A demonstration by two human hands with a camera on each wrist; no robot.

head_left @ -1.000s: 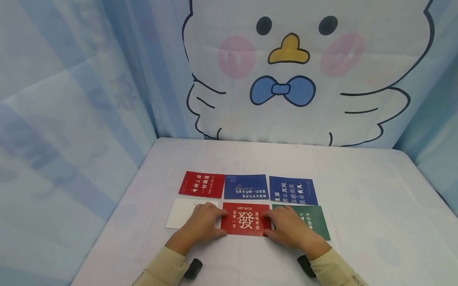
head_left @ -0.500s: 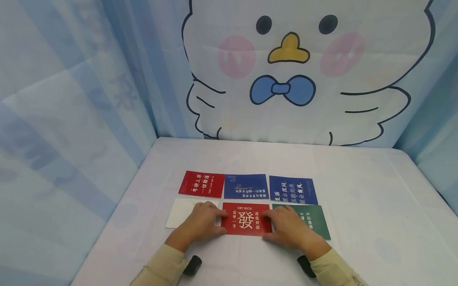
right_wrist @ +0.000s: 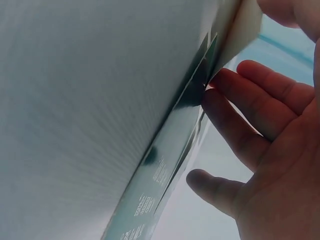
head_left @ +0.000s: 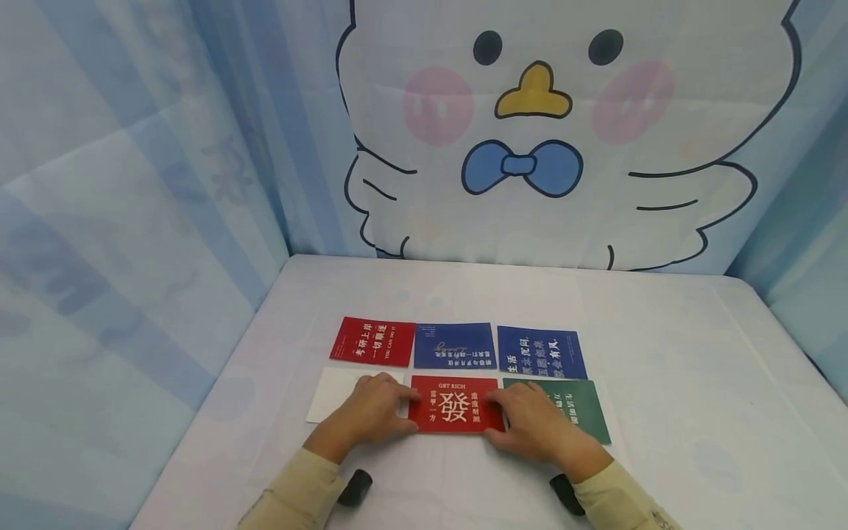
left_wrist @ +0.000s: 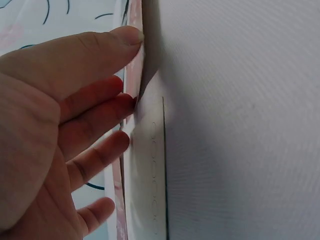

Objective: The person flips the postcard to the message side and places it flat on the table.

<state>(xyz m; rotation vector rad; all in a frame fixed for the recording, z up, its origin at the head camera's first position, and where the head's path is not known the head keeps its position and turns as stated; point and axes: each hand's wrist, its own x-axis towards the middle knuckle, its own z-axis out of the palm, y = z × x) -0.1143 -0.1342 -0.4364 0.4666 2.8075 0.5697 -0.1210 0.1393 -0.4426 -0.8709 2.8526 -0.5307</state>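
Note:
A red card (head_left: 453, 405) lettered "GET RICH" lies between my two hands in the front row of cards. At its left edge, the thumb and fingers of my left hand (head_left: 371, 411) hold it. My right hand (head_left: 533, 419) holds the right edge likewise. The wrist views show the card's near edge tilted up off the white cloth, its pale underside (right_wrist: 242, 37) showing in the right one. A white card (head_left: 327, 394) is partly hidden beneath my left hand. My right hand covers part of a green card (head_left: 586, 411).
Behind stands a row with another red card (head_left: 372, 341), a blue card (head_left: 455, 346) and a second blue card (head_left: 542, 352). White cloth covers the table (head_left: 676, 383). A printed cartoon curtain (head_left: 530, 221) hangs at the back. Small black devices (head_left: 355, 487) sit at both wrists.
The near edge of the red card has risen slightly, with both thumbs shifting a little upward. Otherwise the hands keep their places and the other cards stay put.

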